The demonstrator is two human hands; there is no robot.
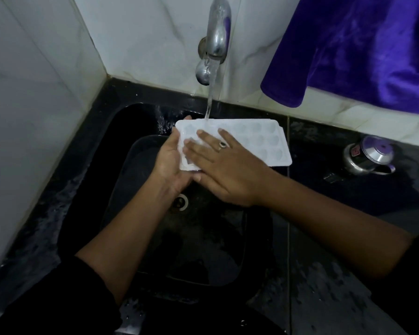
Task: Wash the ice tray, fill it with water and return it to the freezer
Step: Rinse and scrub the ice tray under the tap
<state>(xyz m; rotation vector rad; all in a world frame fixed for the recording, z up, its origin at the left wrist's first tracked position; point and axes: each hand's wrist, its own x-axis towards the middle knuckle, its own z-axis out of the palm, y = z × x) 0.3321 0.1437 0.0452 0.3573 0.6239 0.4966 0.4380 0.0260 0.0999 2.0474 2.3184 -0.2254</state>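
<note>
A white ice tray (259, 141) with rows of round cells is held level over the black sink (121, 122), under the chrome tap (218, 27). Water (211, 93) runs from the tap onto the tray's far left part. My left hand (169, 163) grips the tray's left end from below, with fingers curled round its edge. My right hand (218, 170) lies flat on top of the tray's left half, fingers straight and spread, a ring on one finger.
A dark basin (121, 189) sits inside the sink around the drain (180, 201). A steel lidded pot (368, 155) stands on the wet black counter at right. A purple cloth (363, 49) hangs over the tiled wall. White tiles close the left side.
</note>
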